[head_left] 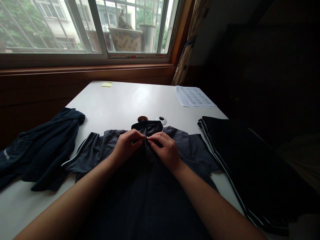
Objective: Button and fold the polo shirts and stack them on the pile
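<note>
A dark short-sleeved shirt (146, 196) lies spread on the white table (125, 100), its collar (140, 126) at the far end and light trim along a sleeve edge. Just below the collar, at the middle of the front, my left hand (127, 143) pinches the cloth between thumb and fingers. My right hand (166, 150) pinches the same spot from the other side, the fingertips of both almost meeting. A tiny bright bit shows between them; whether it is a button or a zip pull I cannot tell.
Dark clothing (50, 146) lies bunched at the left. A black garment with white piping (250, 160) hangs over the right edge. Printed sheets (193, 96), a yellow note (107, 84), a brown round object (142, 118) and a white ring-shaped object (162, 120) lie farther back, before the window.
</note>
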`<state>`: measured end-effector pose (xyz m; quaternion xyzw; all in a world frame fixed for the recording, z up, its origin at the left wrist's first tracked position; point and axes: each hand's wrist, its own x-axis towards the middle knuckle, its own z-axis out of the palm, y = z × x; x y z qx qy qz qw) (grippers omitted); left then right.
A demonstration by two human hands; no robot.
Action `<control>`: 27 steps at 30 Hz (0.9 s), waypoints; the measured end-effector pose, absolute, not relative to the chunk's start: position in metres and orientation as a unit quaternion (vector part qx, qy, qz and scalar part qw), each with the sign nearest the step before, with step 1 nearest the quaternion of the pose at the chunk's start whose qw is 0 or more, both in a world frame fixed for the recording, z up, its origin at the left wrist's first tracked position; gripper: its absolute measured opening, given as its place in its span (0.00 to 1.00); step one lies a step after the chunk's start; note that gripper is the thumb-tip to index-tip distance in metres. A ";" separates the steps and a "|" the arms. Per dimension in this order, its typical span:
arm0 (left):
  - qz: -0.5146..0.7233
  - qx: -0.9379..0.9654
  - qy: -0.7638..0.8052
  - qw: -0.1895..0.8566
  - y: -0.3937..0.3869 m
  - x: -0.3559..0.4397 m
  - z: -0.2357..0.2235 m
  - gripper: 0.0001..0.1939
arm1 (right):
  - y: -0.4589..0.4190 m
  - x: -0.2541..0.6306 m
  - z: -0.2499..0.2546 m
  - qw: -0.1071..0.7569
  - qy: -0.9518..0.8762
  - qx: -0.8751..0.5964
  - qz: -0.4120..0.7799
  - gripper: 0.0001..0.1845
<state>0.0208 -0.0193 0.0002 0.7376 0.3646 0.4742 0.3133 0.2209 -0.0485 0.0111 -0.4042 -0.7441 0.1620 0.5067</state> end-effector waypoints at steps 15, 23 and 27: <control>0.450 0.672 0.379 0.450 -0.022 0.019 0.012 0.12 | -0.049 0.223 0.009 0.483 -0.776 -0.385 0.127 0.11; 0.460 0.665 0.368 0.459 -0.020 0.021 0.009 0.10 | -0.048 0.223 0.007 0.482 -0.778 -0.386 0.120 0.10; 0.461 0.650 0.360 0.485 -0.021 0.023 0.008 0.14 | -0.048 0.222 0.008 0.484 -0.773 -0.391 0.122 0.09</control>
